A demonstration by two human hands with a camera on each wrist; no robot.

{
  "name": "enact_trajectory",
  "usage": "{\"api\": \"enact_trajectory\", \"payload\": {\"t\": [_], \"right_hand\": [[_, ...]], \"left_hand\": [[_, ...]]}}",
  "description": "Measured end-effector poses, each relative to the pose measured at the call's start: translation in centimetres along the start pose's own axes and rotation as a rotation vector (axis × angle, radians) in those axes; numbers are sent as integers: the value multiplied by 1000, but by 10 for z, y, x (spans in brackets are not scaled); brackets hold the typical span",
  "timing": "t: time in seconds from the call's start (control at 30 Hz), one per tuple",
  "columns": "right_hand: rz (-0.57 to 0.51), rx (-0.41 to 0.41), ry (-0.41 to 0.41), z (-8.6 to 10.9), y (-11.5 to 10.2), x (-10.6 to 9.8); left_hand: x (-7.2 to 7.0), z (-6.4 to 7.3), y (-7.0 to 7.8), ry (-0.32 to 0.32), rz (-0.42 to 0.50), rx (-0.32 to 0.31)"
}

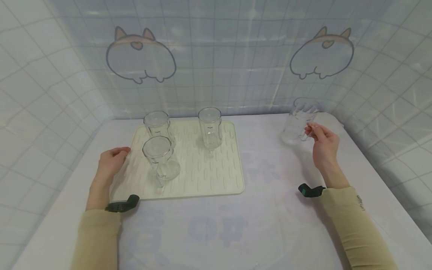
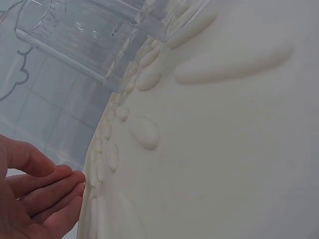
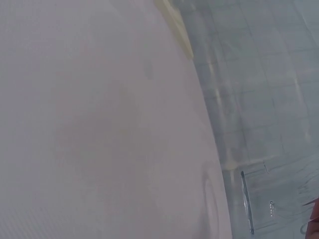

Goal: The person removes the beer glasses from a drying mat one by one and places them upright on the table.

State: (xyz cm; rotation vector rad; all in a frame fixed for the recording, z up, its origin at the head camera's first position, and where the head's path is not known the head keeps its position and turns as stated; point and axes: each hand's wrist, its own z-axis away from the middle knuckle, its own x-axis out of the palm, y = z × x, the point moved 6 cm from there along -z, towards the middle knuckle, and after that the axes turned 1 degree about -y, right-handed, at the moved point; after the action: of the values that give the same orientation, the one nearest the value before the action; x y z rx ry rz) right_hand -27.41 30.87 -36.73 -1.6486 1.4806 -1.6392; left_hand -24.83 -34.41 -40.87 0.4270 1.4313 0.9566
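Observation:
At the back right, a clear glass mug (image 1: 297,120) is pinched by its handle in my right hand (image 1: 324,145). In the right wrist view only a sliver of that hand's fingers (image 3: 314,225) shows beside the mug's glass. My left hand (image 1: 112,162) is at the left edge of a cream ribbed mat (image 1: 206,182). Its fingertips touch the mat's rim in the left wrist view, with the thumb (image 2: 35,162) lying near the fingers. Three more glass mugs stand on the mat: one back left (image 1: 157,125), one in front of it (image 1: 156,153), one toward the back right (image 1: 210,129).
A white cloth (image 1: 270,210) with faint printing covers the table around the mat. Tiled-pattern walls (image 1: 236,75) with two cartoon animal drawings close off the back and sides. Dark wrist cameras (image 1: 123,204) are strapped at both sleeves.

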Motion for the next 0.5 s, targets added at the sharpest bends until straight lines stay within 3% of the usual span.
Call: {"api": "enact_trajectory", "payload": {"t": [0.5], "right_hand": [[-45, -38, 71, -9, -3, -23]], "left_hand": [[-1, 0, 1, 2, -13, 15]]}}
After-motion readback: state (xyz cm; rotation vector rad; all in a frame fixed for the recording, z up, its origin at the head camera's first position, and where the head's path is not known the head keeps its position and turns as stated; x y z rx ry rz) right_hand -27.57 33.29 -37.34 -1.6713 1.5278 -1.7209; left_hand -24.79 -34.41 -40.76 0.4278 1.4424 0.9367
